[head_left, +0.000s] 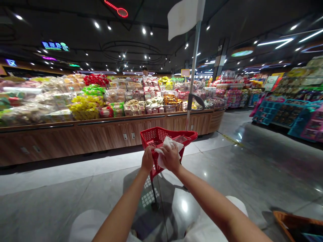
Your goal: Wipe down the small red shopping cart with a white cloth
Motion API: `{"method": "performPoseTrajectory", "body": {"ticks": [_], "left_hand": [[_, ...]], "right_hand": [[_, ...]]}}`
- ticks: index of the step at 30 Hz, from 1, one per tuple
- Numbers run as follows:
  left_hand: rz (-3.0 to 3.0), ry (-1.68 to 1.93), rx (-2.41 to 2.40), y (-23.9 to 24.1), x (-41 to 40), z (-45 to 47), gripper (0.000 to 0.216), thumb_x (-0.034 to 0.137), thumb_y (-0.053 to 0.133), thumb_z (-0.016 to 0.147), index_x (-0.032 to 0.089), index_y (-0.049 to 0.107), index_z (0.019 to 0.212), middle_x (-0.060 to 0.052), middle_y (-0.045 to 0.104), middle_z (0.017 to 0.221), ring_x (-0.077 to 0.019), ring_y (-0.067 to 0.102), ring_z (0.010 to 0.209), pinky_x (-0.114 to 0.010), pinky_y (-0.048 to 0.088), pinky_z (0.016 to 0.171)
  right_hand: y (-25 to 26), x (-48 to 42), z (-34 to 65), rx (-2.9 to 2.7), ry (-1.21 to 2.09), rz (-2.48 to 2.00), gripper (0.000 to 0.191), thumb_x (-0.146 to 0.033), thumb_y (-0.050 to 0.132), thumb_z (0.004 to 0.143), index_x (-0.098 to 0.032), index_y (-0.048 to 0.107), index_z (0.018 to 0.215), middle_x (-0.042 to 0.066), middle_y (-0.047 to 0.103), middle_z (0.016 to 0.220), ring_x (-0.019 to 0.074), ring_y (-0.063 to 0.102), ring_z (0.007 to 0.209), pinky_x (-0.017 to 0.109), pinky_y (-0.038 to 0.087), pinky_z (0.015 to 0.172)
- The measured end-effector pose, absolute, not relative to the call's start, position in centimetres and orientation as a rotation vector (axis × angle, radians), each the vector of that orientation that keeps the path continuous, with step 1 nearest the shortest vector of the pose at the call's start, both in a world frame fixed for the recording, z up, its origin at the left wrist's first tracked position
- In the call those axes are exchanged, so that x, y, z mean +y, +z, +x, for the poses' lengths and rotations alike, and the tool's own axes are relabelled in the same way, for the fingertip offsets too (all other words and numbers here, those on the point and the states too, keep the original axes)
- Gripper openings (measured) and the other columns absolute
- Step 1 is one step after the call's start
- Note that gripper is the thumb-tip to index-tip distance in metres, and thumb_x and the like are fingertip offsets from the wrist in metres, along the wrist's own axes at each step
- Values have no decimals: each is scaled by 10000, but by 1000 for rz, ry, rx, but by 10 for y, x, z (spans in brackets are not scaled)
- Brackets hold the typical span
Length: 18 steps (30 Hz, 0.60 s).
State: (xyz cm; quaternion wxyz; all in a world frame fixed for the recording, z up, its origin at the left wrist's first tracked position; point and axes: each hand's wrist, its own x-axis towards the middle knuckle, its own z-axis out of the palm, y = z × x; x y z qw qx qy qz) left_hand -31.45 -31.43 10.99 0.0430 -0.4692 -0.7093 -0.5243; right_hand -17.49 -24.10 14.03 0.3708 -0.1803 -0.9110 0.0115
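A red plastic shopping basket [154, 137] on a thin stand sits on the grey tiled floor in front of me. My left hand [147, 160] is closed on the basket's near rim. My right hand [171, 158] presses a crumpled white cloth [170, 146] against the rim beside it, fingers curled over the cloth. A clear packet lies inside the basket at its far side. A metal pole [193, 67] with a white flag at its top rises from behind the basket.
A long wooden display counter [101, 129] piled with bagged snacks runs across the back. A person stands behind it. Shelves of goods [290, 111] line the right. An orange-rimmed basket [297, 225] lies at the lower right.
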Motion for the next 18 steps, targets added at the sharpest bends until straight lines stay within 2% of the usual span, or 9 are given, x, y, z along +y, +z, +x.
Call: {"method": "performPoseTrajectory", "body": {"ticks": [3,6,10,14,18], "left_hand": [[-1496,-1595,-2117,112,-319,-309,487,368,120,965,180,569,965,-84,641,1035,-178,582,1011,-364,466,933],[-1562,-1440,-2099,112,-313,-296,436,337,163,964,180,568,1003,-96,624,1098,-197,545,1105,-401,418,1013],[-1609,-1236,-2072,104,-294,-271,357,346,281,950,194,523,1164,-106,578,1219,-233,458,1238,-468,350,1077],[-1747,-1112,-1997,94,-278,-248,501,385,387,917,188,355,1377,-132,449,1404,-270,327,1358,-526,257,1127],[-1998,-997,-1926,100,-266,-235,612,403,393,914,175,222,1456,-133,310,1504,-253,221,1413,-493,249,1141]], "right_hand": [[135,-227,-169,-2351,98,-386,307,-365,406,931,-275,636,1113,47,610,1085,246,479,1053,451,215,1021],[134,-195,-157,-2369,170,-286,333,-379,370,941,-253,651,1067,45,624,1061,230,506,1032,416,254,991],[139,-149,-141,-2406,238,-293,398,-389,305,962,-222,652,1063,67,651,1057,228,524,1056,394,297,962],[150,-111,-129,-2450,279,-364,422,-412,308,960,-197,659,1054,87,668,1069,230,547,1047,390,331,956],[164,-86,-124,-2543,306,-437,443,-399,320,956,-164,695,963,86,692,968,211,585,939,355,380,905]]}}
